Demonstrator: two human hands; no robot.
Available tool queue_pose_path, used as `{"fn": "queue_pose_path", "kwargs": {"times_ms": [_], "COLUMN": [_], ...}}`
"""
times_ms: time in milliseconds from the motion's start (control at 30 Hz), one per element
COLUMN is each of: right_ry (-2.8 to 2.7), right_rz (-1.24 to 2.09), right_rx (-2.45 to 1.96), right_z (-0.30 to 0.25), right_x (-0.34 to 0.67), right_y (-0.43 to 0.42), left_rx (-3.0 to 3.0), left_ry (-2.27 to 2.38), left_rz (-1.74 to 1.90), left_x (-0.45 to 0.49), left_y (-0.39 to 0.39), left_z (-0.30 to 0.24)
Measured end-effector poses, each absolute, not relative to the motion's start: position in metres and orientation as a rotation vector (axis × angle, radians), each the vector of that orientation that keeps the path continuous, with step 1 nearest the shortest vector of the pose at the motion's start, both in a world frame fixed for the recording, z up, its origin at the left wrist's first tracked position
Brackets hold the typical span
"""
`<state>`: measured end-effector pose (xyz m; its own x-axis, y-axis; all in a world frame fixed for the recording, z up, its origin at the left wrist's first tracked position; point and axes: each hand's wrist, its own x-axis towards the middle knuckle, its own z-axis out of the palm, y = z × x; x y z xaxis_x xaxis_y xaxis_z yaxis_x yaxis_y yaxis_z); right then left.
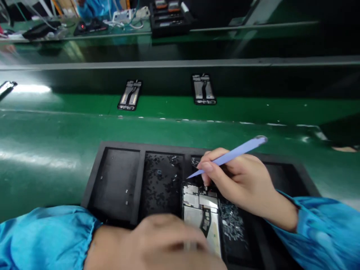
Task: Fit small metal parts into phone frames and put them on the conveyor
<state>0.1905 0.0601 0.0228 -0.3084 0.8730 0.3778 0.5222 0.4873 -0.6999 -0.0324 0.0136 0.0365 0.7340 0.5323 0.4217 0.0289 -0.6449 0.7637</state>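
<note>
My right hand is closed around purple tweezers, their tip pointing down and left just beyond the top edge of an opened smartphone. Metal plates and a black ribbon cable show inside the phone. Blurred by motion, my left hand lies over the phone's lower left part, and its fingers are too smeared to read. Beneath both hands is a black compartment tray. Small black pieces are scattered in one compartment, and a heap of small silvery parts fills another beside the phone.
Two more opened phones lie on the green surface beyond the tray. Part of another device shows at the left edge. A raised shelf behind carries a black box, a power strip and cables. A person's blue sleeve appears at the back.
</note>
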Motion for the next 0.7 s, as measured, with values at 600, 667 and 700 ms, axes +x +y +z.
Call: {"fn": "queue_pose_path", "kwargs": {"times_ms": [600,667,700], "right_ry": [-1.631,-1.660,-1.680], "right_rz": [0.611,0.649,0.687], "right_rx": [-1.463,-1.400,-1.360], "right_z": [0.028,0.032,0.034], "right_x": [0.177,0.180,0.182], "right_y": [0.046,0.047,0.048], "left_rx": [1.271,1.309,1.322], "left_ry": [1.017,0.985,0.971], "left_rz": [0.163,0.145,0.138], "left_x": [-0.011,-0.012,-0.013], "left_y": [0.091,0.091,0.091], "left_z": [0.026,0.026,0.026]}}
